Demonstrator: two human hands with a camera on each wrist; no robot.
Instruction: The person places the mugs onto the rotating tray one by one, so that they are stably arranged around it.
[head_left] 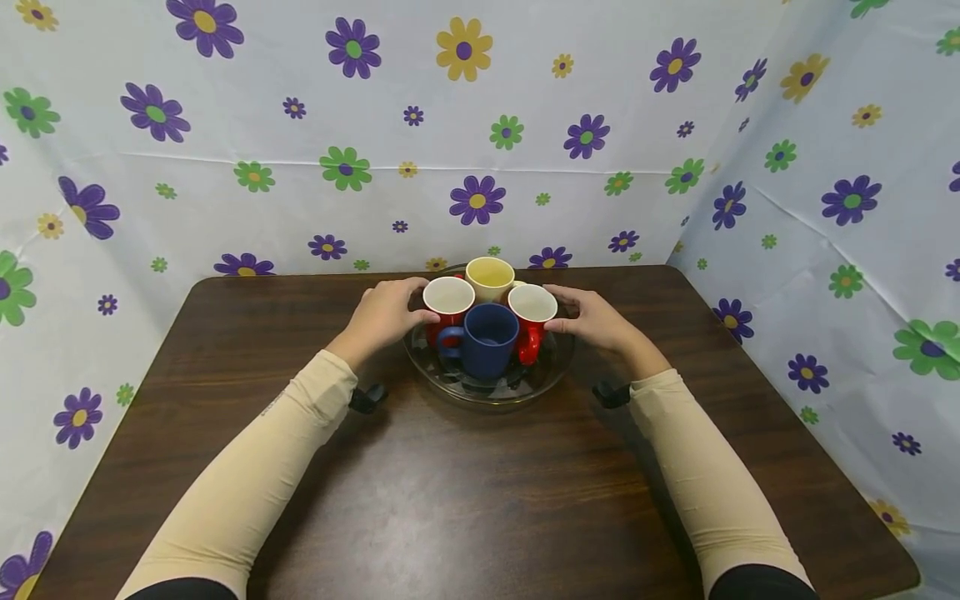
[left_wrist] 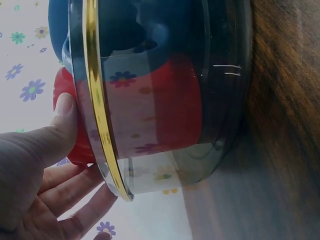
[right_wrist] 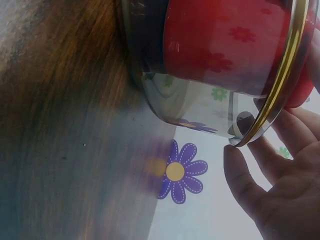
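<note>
A clear glass bowl [head_left: 491,398] with a gold rim holds several mugs standing upright. At the front is a blue mug [head_left: 487,346], its handle to the left. Behind it stands a yellow mug [head_left: 490,279]. My left hand [head_left: 384,315] grips the left red mug [head_left: 447,302], white inside, with the thumb in front and fingers behind. On the other side, my right hand [head_left: 596,321] holds the right red mug [head_left: 533,307] between thumb and fingers; its handle faces forward. Through the glass in the left wrist view, the red mug's [left_wrist: 175,110] lower part shows inside the bowl.
The bowl stands toward the back of a dark wooden table [head_left: 480,500]. A white flowered curtain [head_left: 420,75] hangs behind the table and along its sides. Dark wrist mounts [head_left: 367,398] sit under both sleeves, close to the bowl.
</note>
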